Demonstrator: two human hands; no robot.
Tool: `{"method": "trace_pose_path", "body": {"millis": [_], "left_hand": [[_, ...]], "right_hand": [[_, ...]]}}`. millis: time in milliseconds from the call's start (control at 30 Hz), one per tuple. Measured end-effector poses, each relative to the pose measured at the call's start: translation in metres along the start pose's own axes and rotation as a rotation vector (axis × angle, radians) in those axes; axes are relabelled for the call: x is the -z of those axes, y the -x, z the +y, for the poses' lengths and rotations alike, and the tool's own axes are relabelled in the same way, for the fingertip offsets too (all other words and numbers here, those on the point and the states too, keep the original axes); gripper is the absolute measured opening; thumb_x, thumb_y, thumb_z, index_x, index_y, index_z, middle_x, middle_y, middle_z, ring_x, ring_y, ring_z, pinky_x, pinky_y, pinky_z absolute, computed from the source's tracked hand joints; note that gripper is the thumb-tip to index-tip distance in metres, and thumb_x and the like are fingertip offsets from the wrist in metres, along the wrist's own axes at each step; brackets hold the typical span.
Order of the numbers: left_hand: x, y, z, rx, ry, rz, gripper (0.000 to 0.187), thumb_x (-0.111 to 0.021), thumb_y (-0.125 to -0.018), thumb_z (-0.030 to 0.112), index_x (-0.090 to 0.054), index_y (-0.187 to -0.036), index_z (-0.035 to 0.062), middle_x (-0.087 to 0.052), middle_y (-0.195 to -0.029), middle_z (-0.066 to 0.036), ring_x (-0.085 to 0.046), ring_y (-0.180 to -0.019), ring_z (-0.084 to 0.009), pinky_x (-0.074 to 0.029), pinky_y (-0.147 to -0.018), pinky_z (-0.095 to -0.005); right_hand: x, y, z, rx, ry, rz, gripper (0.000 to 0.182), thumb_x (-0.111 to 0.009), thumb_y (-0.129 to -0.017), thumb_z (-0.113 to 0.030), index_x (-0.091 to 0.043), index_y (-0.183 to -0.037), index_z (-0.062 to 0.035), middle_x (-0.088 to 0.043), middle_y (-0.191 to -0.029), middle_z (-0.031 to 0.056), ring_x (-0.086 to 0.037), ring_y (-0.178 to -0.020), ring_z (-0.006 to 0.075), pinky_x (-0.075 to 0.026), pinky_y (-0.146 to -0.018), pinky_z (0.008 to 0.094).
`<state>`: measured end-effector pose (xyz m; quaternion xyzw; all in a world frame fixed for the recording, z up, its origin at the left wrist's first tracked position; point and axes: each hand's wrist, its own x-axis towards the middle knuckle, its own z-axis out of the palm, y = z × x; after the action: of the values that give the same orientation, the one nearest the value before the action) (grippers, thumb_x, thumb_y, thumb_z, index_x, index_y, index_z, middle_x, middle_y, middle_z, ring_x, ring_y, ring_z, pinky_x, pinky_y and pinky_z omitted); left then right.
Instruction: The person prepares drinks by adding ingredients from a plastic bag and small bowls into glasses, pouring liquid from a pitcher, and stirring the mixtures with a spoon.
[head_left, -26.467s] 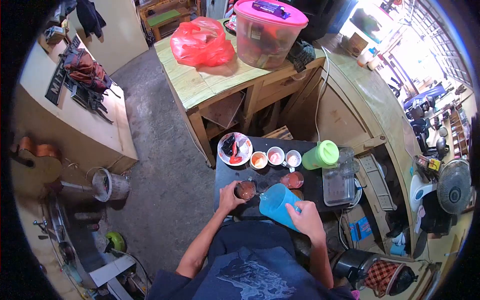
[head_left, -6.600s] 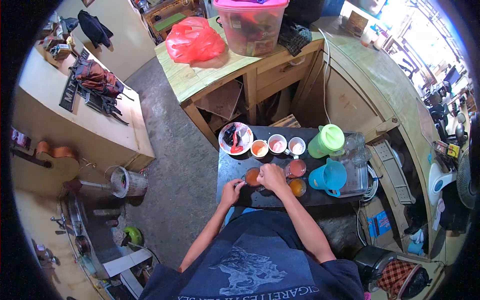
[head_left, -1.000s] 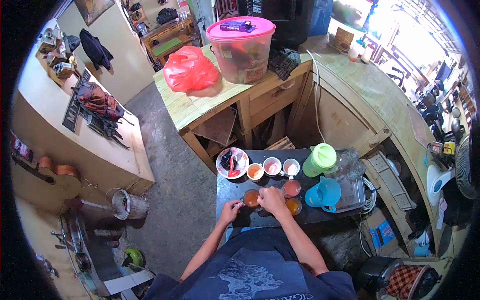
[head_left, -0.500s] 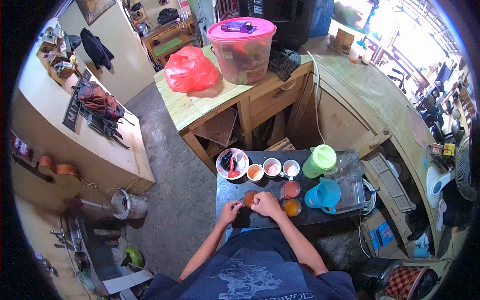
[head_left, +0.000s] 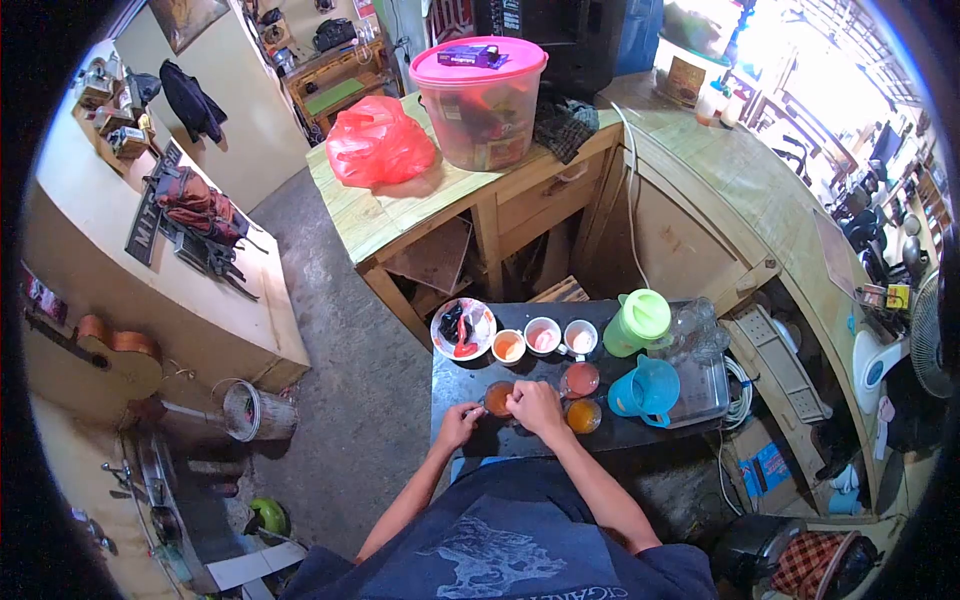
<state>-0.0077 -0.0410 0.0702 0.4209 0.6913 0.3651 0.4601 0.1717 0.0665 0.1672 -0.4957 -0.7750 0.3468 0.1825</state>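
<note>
A cup of brown-orange drink (head_left: 498,398) stands on the dark table between my two hands. My left hand (head_left: 459,424) is closed at the cup's left side, its fingers pinched near the rim. My right hand (head_left: 536,406) is closed at the cup's right edge; what its fingers hold is too small to make out. To the right are a cup of pink drink (head_left: 579,379) and a glass of orange drink (head_left: 583,415). Behind them stand three light cups, one of them a white cup (head_left: 542,336), and a plate (head_left: 481,317) with black and red items.
A green lidded pitcher (head_left: 640,322), a blue pitcher (head_left: 645,391) and a clear tray (head_left: 703,392) stand at the table's right. Beyond, a wooden counter (head_left: 400,212) bears a red plastic bag (head_left: 380,142) and a pink-lidded tub (head_left: 478,110). A bin (head_left: 258,409) stands left on the floor.
My right hand has shifted very slightly at the cup. The view has moved a little; my left hand stays beside the cup.
</note>
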Motion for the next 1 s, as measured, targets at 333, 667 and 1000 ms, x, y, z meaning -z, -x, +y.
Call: {"method": "trace_pose_path", "body": {"millis": [333,667,1000], "left_hand": [[-0.002,0.001,-0.001,-0.022,0.028,0.007,0.023,-0.057,-0.093,0.018,-0.067,-0.097,-0.0022,-0.068,-0.081,-0.005,-0.060,-0.068,-0.0110,-0.048,-0.063,-0.0281],[-0.002,0.003,0.004,0.011,0.014,0.030,0.024,-0.058,-0.092,0.020,-0.068,-0.099,-0.0012,-0.068,-0.083,-0.006,-0.061,-0.069,-0.0122,-0.049,-0.064,-0.0291],[-0.001,0.002,0.004,-0.048,-0.002,0.018,0.026,-0.058,-0.092,0.022,-0.068,-0.099,-0.0005,-0.068,-0.082,-0.006,-0.061,-0.069,-0.0132,-0.049,-0.064,-0.0289]], "right_hand": [[-0.004,0.002,0.007,0.055,-0.167,-0.159,0.015,-0.067,-0.069,-0.016,-0.062,-0.064,-0.0027,-0.064,-0.065,0.0180,-0.064,-0.062,0.0357,-0.051,-0.059,0.0453],[-0.005,0.003,0.006,0.104,-0.077,-0.226,0.017,-0.070,-0.067,-0.020,-0.063,-0.065,-0.0052,-0.063,-0.064,0.0160,-0.064,-0.065,0.0356,-0.050,-0.059,0.0448],[-0.002,0.004,0.006,0.107,-0.005,-0.262,0.018,-0.068,-0.070,-0.021,-0.065,-0.069,-0.0035,-0.065,-0.071,0.0190,-0.066,-0.067,0.0362,-0.052,-0.062,0.0470]]}}
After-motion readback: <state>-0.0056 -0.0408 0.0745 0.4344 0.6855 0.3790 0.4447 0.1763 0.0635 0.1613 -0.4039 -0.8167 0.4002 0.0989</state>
